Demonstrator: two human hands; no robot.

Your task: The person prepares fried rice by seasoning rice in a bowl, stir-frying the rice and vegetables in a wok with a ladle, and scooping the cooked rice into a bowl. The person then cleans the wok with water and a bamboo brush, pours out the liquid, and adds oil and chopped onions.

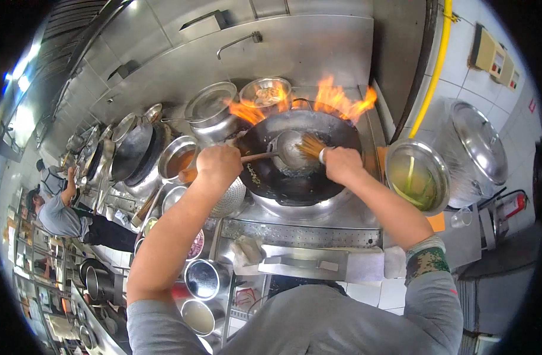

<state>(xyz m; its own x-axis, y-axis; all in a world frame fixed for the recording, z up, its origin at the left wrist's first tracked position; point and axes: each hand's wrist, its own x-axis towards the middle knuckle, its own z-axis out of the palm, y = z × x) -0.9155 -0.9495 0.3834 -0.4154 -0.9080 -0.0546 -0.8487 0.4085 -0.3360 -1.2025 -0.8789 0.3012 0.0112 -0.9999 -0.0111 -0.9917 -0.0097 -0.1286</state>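
A large black wok [336, 133] sits on the stove, with flames [342, 102] rising behind its far rim. My left hand [220, 165] is closed round the wooden handle of a ladle [293, 151], whose metal bowl is inside the wok. My right hand [343, 164] grips a bamboo brush [310, 145] over the wok's right half, its bristles touching or very near the ladle's bowl. Bits of food [253, 173] cling to the wok's left inner wall. A perforated strainer [229, 198] lies just below my left hand.
A bowl of liquid and greens [417, 148] stands right of the wok. Left of it are a pot with a strainer [211, 105], a bowl of orange liquid [179, 158] and more woks [133, 152]. Two other people [63, 216] stand far left. Metal pots [204, 279] are below.
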